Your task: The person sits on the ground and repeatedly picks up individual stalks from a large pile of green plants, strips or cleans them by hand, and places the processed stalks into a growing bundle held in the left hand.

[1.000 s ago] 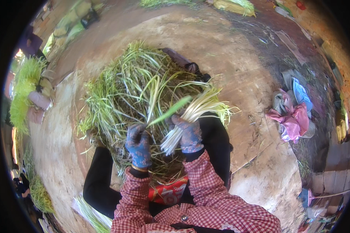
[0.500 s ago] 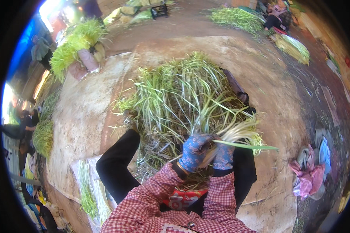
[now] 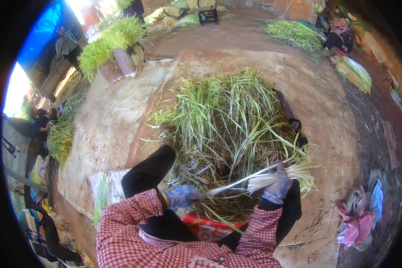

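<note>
My left hand (image 3: 184,196), in a blue flowered glove, is pulled low and left above my lap, its blurred fingers closed on strands stretched from a pale stalk (image 3: 233,183). My right hand (image 3: 278,186), gloved alike, grips a bunch of white-stemmed stalks (image 3: 297,176) with yellow-green tips at the right side of the heap. The large tangled heap of green stalks with soiled roots (image 3: 228,111) lies between and beyond my legs. A red printed sack (image 3: 207,227) shows under my forearms.
Pale stalks lie on a plastic sheet (image 3: 107,181) at left. Coloured cloths (image 3: 357,212) lie at right. Leafy bundles (image 3: 109,47) stand beyond the ground sheet (image 3: 98,116). People sit or stand at the edges (image 3: 67,44), (image 3: 337,38). A small black stool (image 3: 208,15) stands at the back.
My hands, together half a second ago, are now apart: the left drawn down and leftward, the right raised to the right with the bunch. The view has shifted, showing more of the background.
</note>
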Action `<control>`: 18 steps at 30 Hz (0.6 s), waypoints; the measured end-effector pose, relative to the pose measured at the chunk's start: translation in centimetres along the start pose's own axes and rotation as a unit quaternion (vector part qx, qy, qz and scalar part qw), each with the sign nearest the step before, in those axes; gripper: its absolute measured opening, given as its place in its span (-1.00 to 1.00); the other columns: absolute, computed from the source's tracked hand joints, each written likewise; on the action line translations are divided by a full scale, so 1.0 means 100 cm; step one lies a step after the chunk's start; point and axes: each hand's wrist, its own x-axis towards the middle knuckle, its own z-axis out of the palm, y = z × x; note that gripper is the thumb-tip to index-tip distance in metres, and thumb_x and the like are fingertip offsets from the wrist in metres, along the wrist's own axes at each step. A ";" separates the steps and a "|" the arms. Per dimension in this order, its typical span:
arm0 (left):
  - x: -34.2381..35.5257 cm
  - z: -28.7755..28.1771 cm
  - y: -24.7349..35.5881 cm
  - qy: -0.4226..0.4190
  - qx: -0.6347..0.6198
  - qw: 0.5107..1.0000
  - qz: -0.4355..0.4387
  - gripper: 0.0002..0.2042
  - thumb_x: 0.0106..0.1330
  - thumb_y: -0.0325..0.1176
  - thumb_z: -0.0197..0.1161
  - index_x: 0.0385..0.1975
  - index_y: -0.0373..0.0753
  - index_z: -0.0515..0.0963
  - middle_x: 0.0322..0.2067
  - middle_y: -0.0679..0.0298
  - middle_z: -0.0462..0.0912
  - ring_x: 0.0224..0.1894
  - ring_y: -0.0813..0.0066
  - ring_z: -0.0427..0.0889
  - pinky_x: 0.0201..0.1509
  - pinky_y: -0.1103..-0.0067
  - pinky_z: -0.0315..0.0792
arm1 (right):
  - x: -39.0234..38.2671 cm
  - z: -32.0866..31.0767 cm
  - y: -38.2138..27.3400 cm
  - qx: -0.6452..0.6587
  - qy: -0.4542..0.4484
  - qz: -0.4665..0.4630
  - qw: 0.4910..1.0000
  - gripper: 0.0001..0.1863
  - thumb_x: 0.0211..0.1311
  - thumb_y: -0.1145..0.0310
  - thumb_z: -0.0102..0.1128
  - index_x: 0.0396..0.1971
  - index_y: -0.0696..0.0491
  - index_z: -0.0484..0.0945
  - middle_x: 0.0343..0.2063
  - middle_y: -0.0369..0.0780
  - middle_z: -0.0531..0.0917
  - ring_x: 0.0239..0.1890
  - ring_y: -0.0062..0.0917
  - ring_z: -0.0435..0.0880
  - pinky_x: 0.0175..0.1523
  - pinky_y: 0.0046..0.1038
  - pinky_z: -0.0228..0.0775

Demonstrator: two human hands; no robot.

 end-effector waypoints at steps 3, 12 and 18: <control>-0.026 -0.001 -0.015 -0.149 0.111 0.967 -0.176 -0.80 0.10 -0.44 0.19 -0.25 -0.17 0.60 -0.34 0.05 0.63 -0.21 0.06 0.62 -0.15 0.31 0.49 | -0.003 0.005 -0.005 0.034 0.013 -0.001 0.999 -0.66 0.19 0.51 0.21 -0.05 0.10 0.37 -0.34 -0.17 0.58 -0.34 -0.47 0.59 -0.21 -0.38 0.52; 0.077 -0.069 0.076 0.300 -0.248 0.913 -0.122 -0.75 0.27 -0.33 0.23 -0.09 -0.25 0.58 -0.25 0.05 0.67 -0.17 0.19 0.67 -0.07 0.42 0.53 | -0.005 0.007 0.003 -0.001 -0.070 0.006 0.998 -0.71 0.18 0.53 0.23 -0.12 0.07 0.38 -0.35 -0.22 0.57 -0.35 -0.48 0.61 -0.25 -0.41 0.56; 0.157 -0.045 0.104 0.237 -0.241 0.939 -0.068 -0.44 0.29 -0.39 0.22 0.28 -0.25 0.21 -0.04 0.03 0.57 -0.01 0.36 0.59 0.02 0.50 0.47 | -0.006 0.009 0.008 -0.044 -0.040 0.014 0.998 -0.76 0.09 0.60 0.27 -0.24 0.17 0.46 -0.45 -0.17 0.61 -0.48 -0.50 0.59 -0.37 -0.51 0.47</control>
